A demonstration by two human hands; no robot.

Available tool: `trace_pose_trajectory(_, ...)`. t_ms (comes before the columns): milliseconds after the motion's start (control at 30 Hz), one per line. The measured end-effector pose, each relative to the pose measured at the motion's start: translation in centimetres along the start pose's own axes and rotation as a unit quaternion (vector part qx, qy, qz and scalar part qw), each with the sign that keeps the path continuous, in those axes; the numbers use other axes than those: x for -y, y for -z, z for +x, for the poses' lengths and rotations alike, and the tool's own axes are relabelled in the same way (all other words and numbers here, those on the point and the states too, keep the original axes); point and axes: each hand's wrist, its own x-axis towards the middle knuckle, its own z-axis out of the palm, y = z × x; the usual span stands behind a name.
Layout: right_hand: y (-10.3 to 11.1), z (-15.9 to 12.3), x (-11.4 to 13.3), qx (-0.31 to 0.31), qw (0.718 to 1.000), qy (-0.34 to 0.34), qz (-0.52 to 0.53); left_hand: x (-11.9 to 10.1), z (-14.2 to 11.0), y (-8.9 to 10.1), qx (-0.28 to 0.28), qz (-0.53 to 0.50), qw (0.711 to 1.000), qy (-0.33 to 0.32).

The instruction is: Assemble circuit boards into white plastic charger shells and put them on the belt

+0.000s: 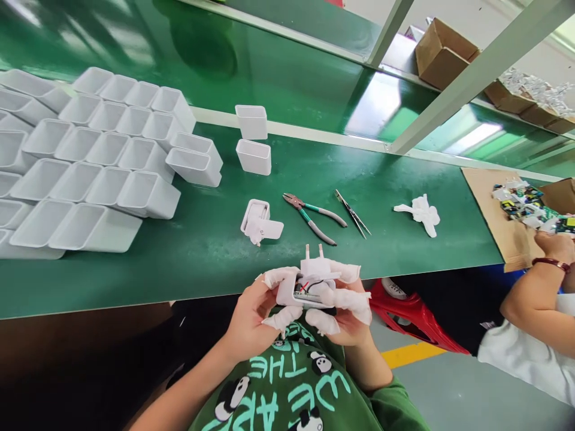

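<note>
Between both hands, just over the bench's front edge, is a white plug-in charger housing (287, 291) with a two-pin plug piece at its top. Its side is open, showing a circuit board with a red wire and a dark wire. My left hand (256, 314) grips the housing's left end with wrapped fingertips. My right hand (353, 311), also in white finger covers, closes on the plug piece (317, 267) and the right side. Farther up the bench lie another white plug part (260, 221), pliers (309, 216) with green-grey handles and metal tweezers (353, 214).
Many white open-topped cases (108, 149) stand in rows at left, with two single cases (254, 157) nearby. A crumpled white piece (422, 214) lies at right. A co-worker's hand (556, 245) is by circuit boards (530, 206) on cardboard (485, 197). A red stool (413, 320) stands below.
</note>
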Motion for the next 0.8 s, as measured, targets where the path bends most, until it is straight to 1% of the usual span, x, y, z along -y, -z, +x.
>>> trace_pose_trajectory(67, 0.0, 0.4, 0.2, -0.013, 0.999, 0.037, -0.021, 0.0, 0.3, -0.1, -0.006, 0.008, 1.0, -0.007)
trace_pose_trajectory(133, 0.0, 0.7, 0.4, -0.031, 0.997, 0.039, -0.053, -0.1, 0.7, -0.2, 0.0, 0.016, 1.0, -0.011)
trace_pose_trajectory(200, 0.0, 0.9, 0.5, -0.042, 0.995, 0.045, -0.079, -0.1, 1.2, -0.4, 0.02, 0.017, 1.0, -0.011)
trace_pose_trajectory(300, 0.0, 0.6, 0.2, -0.05, 0.991, 0.048, -0.114, 0.0, 1.6, -0.6, 0.052, 0.002, 0.999, -0.012)
trace_pose_trajectory(367, 0.0, 0.3, -0.1, -0.056, 0.987, 0.039, -0.143, 0.1, 1.8, -0.6, 0.056, -0.002, 0.998, -0.015)
trace_pose_trajectory(500, 0.5, -0.2, -1.0, -0.073, 0.97, 0.035, -0.227, -0.4, 1.6, 0.4, 0.007, 0.053, 0.997, -0.048)
trace_pose_trajectory(567, 0.8, -0.3, -1.5, -0.063, 0.965, 0.041, -0.253, -1.1, 1.3, 1.3, -0.013, 0.088, 0.993, -0.079)
trace_pose_trajectory(667, 1.1, -0.3, -1.9, -0.045, 0.96, 0.056, -0.27, -2.1, 1.0, 2.4, -0.027, 0.115, 0.987, -0.111)
trace_pose_trajectory(800, 1.3, -0.5, -1.5, -0.058, 0.954, 0.082, -0.283, -2.3, 0.8, 2.9, -0.027, 0.135, 0.982, -0.129)
